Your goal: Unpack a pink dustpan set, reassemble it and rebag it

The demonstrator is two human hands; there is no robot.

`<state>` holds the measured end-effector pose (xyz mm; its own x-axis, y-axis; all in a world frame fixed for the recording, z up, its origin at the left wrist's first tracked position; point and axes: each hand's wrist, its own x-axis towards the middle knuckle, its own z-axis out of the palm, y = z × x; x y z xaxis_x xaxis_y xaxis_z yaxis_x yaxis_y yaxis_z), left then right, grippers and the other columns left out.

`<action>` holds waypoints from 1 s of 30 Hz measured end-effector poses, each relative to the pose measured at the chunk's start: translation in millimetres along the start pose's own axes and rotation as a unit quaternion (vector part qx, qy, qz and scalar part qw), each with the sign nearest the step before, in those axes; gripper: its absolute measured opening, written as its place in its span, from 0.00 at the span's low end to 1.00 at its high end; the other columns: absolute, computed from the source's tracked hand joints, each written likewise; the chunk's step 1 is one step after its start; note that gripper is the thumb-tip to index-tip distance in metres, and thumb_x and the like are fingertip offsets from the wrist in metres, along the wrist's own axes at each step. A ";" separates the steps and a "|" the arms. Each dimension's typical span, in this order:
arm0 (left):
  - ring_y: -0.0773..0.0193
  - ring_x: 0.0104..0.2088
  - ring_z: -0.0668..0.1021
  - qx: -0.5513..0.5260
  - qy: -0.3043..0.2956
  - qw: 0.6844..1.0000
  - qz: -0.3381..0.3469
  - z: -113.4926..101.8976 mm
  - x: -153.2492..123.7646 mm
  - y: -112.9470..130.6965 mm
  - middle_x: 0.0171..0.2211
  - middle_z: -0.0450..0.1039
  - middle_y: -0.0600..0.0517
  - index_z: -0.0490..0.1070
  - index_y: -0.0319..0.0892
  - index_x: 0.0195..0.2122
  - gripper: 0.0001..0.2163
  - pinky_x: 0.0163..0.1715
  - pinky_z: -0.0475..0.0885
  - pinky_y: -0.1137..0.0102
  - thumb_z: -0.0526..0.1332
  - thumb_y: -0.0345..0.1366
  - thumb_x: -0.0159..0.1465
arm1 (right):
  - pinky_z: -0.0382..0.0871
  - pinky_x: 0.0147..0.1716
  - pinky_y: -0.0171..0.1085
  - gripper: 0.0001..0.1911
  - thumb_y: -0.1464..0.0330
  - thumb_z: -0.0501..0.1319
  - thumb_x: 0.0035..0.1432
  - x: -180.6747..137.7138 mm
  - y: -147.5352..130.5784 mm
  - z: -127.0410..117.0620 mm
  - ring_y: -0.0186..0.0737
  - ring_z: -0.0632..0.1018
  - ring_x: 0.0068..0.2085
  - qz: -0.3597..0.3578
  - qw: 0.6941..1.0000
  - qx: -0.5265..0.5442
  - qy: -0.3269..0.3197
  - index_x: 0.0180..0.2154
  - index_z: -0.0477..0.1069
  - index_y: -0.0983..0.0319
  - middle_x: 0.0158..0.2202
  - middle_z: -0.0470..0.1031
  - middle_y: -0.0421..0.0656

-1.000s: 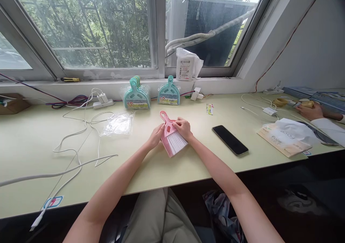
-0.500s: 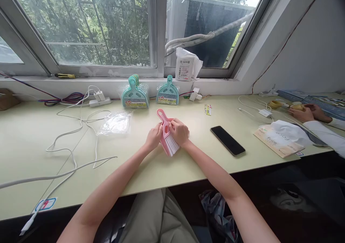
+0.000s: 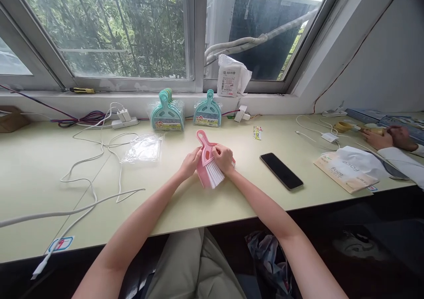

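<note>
Both my hands hold a small pink brush-and-dustpan set [image 3: 207, 160] with white bristles, tilted up off the pale green table [image 3: 198, 202] at its middle. My left hand [image 3: 190, 163] grips its left edge with curled fingers. My right hand [image 3: 224, 158] is closed on its right side, fingers over the brush's back. The pink handle points up and to the left.
Two packs of teal dustpan sets [image 3: 167, 113] [image 3: 207, 112] stand by the window sill. An empty clear bag [image 3: 144, 148] and white cables [image 3: 92, 175] lie to the left. A black phone [image 3: 281, 171] and a paper "Face" pack [image 3: 347, 173] lie to the right. Another person's hands [image 3: 384, 136] work at far right.
The pink set has tilted up from lying nearly flat, and both hands have closed in tighter on it. The view shifted slightly.
</note>
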<state>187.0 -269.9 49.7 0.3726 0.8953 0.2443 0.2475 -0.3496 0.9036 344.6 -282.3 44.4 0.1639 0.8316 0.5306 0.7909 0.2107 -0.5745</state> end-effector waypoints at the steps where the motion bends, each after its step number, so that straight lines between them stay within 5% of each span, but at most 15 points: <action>1: 0.57 0.46 0.75 -0.004 -0.005 1.000 0.006 0.8 1.1 -2.7 0.47 0.75 0.49 0.71 0.44 0.51 0.20 0.46 0.67 0.67 0.48 0.48 0.67 | 0.58 0.30 0.34 0.20 0.63 0.47 0.62 0.4 -0.5 0.4 0.36 0.68 0.27 0.007 1.000 0.015 -0.001 0.20 0.64 0.59 0.24 0.72 0.40; 4: 0.56 0.47 0.75 -0.011 -0.009 1.000 -0.003 -4.6 7.8 -16.8 0.49 0.74 0.47 0.70 0.43 0.51 0.20 0.47 0.67 0.66 0.48 0.47 0.66 | 0.59 0.29 0.34 0.20 0.63 0.46 0.61 4.0 -1.3 -4.5 0.36 0.68 0.26 0.033 0.997 0.070 0.014 0.19 0.63 0.59 0.22 0.69 0.40; 7: 0.54 0.44 0.75 0.036 0.036 0.997 -0.060 -26.6 19.0 -33.6 0.45 0.76 0.43 0.72 0.39 0.46 0.20 0.45 0.67 0.64 0.48 0.46 0.66 | 0.62 0.29 0.34 0.24 0.65 0.37 0.64 12.0 3.2 -29.4 0.37 0.70 0.28 0.074 0.986 0.097 0.114 0.22 0.64 0.59 0.24 0.67 0.43; 11: 0.53 0.43 0.75 0.162 0.082 0.982 -0.047 -60.7 27.2 -43.8 0.39 0.76 0.45 0.72 0.43 0.45 0.21 0.43 0.66 0.64 0.43 0.47 0.67 | 0.62 0.32 0.36 0.26 0.65 0.37 0.66 25.5 22.9 -74.6 0.39 0.71 0.29 0.055 0.980 -0.018 0.188 0.24 0.66 0.60 0.26 0.69 0.46; 16: 0.52 0.45 0.74 0.346 0.000 0.937 -0.056 -69.1 22.3 -45.3 0.41 0.75 0.45 0.73 0.45 0.41 0.19 0.42 0.65 0.66 0.43 0.45 0.67 | 0.60 0.32 0.36 0.20 0.64 0.48 0.64 33.4 58.2 -69.4 0.40 0.73 0.30 0.044 0.974 -0.218 0.037 0.27 0.73 0.63 0.29 0.74 0.49; 20: 0.52 0.49 0.72 0.394 0.005 0.918 -0.041 -69.4 19.8 -48.0 0.44 0.73 0.45 0.73 0.47 0.43 0.17 0.42 0.66 0.67 0.48 0.44 0.66 | 0.59 0.33 0.36 0.18 0.66 0.50 0.65 31.0 77.8 -46.3 0.38 0.74 0.33 0.070 0.957 -0.276 -0.061 0.32 0.76 0.67 0.33 0.76 0.53; 30: 0.53 0.40 0.75 0.398 0.111 0.908 -0.066 -77.0 19.3 -40.8 0.42 0.76 0.45 0.74 0.45 0.39 0.17 0.37 0.64 0.66 0.47 0.44 0.67 | 0.63 0.35 0.37 0.17 0.65 0.50 0.65 27.6 76.6 -42.7 0.42 0.77 0.37 0.089 0.955 -0.279 -0.038 0.37 0.77 0.63 0.40 0.76 0.54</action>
<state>115.1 -217.1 44.6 0.1246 0.9467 0.2970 0.8779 -0.2446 0.4116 434.8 -265.2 41.6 0.2988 0.8679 0.3969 0.9491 -0.2268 -0.2187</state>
